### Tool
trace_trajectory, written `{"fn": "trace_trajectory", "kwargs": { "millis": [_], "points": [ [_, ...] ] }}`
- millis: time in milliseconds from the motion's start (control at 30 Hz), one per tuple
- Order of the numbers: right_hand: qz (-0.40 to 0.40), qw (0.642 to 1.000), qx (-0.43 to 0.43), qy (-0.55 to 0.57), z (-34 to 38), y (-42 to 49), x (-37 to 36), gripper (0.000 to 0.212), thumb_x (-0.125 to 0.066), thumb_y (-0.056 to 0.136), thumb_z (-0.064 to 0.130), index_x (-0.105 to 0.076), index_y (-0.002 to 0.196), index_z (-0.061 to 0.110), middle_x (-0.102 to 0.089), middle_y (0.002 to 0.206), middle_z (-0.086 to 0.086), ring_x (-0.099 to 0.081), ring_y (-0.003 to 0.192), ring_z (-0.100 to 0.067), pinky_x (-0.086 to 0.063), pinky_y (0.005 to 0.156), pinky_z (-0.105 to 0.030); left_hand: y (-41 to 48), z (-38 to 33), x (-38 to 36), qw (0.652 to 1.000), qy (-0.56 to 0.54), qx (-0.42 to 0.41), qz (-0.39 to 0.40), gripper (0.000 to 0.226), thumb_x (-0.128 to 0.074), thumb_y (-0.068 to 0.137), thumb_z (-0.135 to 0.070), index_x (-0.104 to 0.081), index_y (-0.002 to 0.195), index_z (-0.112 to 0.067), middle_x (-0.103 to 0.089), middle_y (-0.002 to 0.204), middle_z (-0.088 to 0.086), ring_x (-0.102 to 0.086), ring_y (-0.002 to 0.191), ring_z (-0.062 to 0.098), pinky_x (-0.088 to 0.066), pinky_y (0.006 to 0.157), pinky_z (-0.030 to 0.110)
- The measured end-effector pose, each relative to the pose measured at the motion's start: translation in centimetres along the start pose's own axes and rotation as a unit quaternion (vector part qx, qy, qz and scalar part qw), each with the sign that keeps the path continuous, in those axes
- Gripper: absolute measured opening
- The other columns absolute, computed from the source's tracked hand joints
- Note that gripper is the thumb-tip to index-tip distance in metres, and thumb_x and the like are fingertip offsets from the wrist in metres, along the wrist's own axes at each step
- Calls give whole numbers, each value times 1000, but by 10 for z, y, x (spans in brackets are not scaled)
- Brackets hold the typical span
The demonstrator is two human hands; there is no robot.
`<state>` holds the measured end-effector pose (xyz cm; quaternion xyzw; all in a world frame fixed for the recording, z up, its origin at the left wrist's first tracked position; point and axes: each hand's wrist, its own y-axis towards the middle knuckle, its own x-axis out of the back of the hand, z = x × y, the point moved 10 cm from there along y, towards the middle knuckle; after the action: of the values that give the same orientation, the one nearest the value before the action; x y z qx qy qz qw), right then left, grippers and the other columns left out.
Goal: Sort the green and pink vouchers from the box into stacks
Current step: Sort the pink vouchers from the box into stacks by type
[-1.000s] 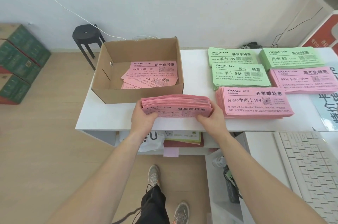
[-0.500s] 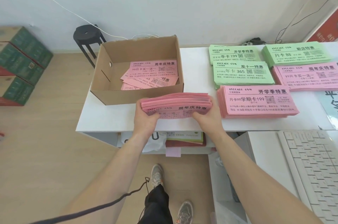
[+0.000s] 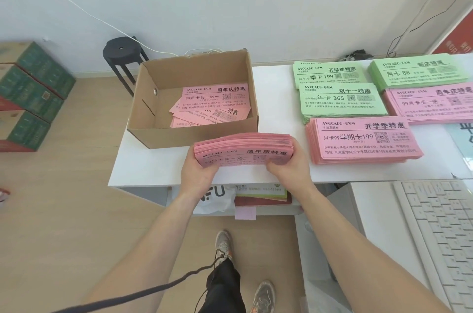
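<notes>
A thick bundle of pink vouchers (image 3: 243,145) stands on its long edge on the white table (image 3: 153,164), just in front of the cardboard box (image 3: 194,133). My left hand (image 3: 197,174) grips its left end and my right hand (image 3: 289,169) grips its right end. Inside the box lie a few loose pink vouchers (image 3: 215,105). To the right lie sorted stacks: three green stacks (image 3: 340,103) (image 3: 330,74) (image 3: 419,72) and two pink stacks (image 3: 363,141) (image 3: 432,103).
A white keyboard (image 3: 440,236) sits on a lower desk at the right. A black stool (image 3: 122,56) stands behind the box, green cartons (image 3: 30,92) at the left on the floor. Papers lie on a shelf (image 3: 256,197) under the table. A black cable crosses my legs.
The pink bundle has tipped a little more upright between my hands and sits slightly lower toward the table's front edge. Both hands keep their grip.
</notes>
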<state>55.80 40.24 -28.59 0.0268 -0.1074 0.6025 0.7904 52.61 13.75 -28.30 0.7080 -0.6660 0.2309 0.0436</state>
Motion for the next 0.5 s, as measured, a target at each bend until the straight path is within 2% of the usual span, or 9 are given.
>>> {"fn": "trace_trajectory", "kwargs": {
  "millis": [100,200,333,433,500],
  "points": [
    [-14,1000,-4,13,-1,2,2,58,-79,73,-5,-58,121,20,-70,109,9,-66,102,-1,-54,88,-18,2,2,3,1000,-3,-1,4,54,-69,78,2,-56,119,-29,-69,111,-10,-64,104,4,-50,88,24],
    [-6,1000,-7,11,-3,5,-1,46,-77,77,-7,-62,115,13,-74,104,4,-70,97,-4,-57,86,-22,2,2,0,1000,3,-3,18,46,-67,82,3,-56,114,-29,-68,106,-10,-64,100,3,-48,85,20],
    [15,1000,-9,2,2,4,-4,47,-75,82,-5,-61,117,22,-74,108,6,-69,103,-3,-54,87,-19,1,-4,-1,998,38,-13,47,49,-67,88,-2,-49,127,-27,-65,109,-14,-61,101,2,-43,77,7],
    [61,998,-29,1,10,1,-4,51,-74,82,-5,-59,125,18,-75,113,6,-70,106,-6,-56,89,-23,-4,-14,6,994,77,-12,78,46,-67,89,-6,-47,126,-24,-63,108,-15,-59,99,4,-41,73,10],
    [81,995,-59,-25,11,-6,-5,48,-76,82,-1,-59,122,21,-76,109,9,-71,101,-3,-56,85,-22,-7,-12,10,991,100,11,92,41,-66,89,-8,-48,124,-20,-63,111,-10,-60,102,10,-44,77,18]
  ]
}}
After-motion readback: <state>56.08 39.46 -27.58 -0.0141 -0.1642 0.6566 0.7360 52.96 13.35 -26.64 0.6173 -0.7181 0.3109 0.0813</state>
